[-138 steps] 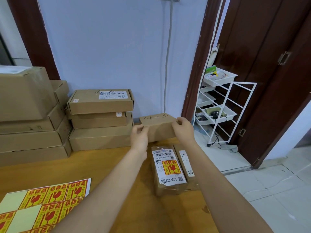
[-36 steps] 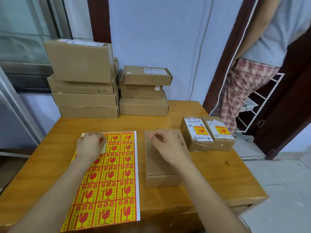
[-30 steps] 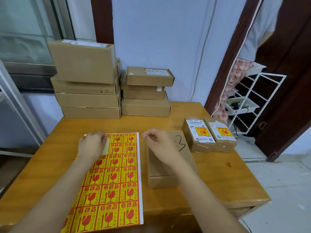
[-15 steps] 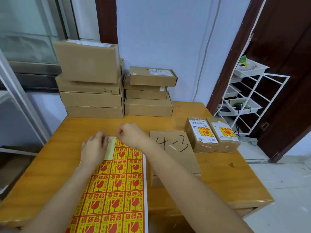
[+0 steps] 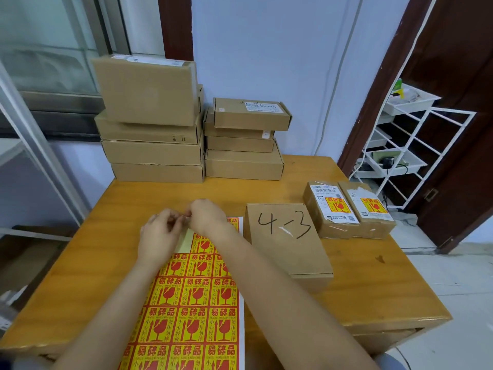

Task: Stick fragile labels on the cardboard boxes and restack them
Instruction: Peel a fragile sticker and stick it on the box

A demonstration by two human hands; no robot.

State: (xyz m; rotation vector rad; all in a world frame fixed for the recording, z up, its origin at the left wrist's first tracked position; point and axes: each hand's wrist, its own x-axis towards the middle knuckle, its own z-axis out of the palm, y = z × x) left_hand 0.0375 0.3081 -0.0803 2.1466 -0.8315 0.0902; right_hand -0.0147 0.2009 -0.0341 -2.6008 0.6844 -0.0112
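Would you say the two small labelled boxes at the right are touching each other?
Touching: the head view shows the left labelled box and right labelled box pressed side by side, with no table visible between them.

A pale blue wall stands at 12 o'clock, a window at 10, a dark door and white rack at 2, above a wooden counter.

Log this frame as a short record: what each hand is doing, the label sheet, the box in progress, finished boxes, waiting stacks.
left hand: on the top edge of the label sheet, fingers curled
right hand: fingertips meeting the left's at that edge; grip on a label not visible
label sheet: flat on the table, some top labels gone
box in progress: marked 4-3, no fragile label
finished boxes: two, side by side, labelled
waiting stacks: two, against the wall
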